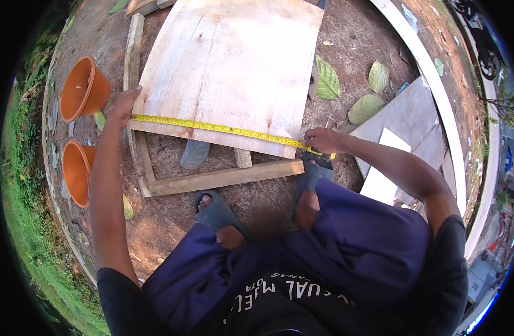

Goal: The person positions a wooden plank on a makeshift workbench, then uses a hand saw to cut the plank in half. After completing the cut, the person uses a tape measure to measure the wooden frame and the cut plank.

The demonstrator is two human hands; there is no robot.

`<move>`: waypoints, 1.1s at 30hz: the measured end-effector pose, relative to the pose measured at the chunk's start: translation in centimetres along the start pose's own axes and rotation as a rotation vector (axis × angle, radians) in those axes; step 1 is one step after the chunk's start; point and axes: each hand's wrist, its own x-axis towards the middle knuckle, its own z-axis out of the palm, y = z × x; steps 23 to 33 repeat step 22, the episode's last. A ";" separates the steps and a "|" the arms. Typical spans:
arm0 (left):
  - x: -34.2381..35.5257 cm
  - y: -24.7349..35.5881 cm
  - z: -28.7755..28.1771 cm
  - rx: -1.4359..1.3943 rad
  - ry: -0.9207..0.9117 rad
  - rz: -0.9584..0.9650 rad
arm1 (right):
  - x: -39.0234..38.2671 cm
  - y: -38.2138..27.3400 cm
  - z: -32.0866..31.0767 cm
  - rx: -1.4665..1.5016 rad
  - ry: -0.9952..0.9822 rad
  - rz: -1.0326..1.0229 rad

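A yellow tape measure (pixel 232 130) stretches across a pale plywood sheet (pixel 234 67), close to its near edge. At the sheet's left edge my left hand (pixel 124 105) is closed where the tape's end lies, its thumb on the wood. My right hand (pixel 320 139) grips the tape by its case, just past the sheet's right edge; the fingers partly hide the case. Beneath the plywood lies a wooden frame (pixel 229 177), its near rail and left rail sticking out from under the sheet.
Two orange buckets (pixel 94 92) stand at the left, near my left arm. Grey boards (pixel 405 120) and a white panel (pixel 380 173) lie to the right. My sandalled feet (pixel 218 210) are by the frame's near rail. Large leaves (pixel 366 109) are scattered on the soil.
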 end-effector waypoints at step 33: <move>0.8 -1.7 -3.8 -0.431 0.161 -0.211 | 2.1 -1.6 -7.6 0.340 0.198 0.394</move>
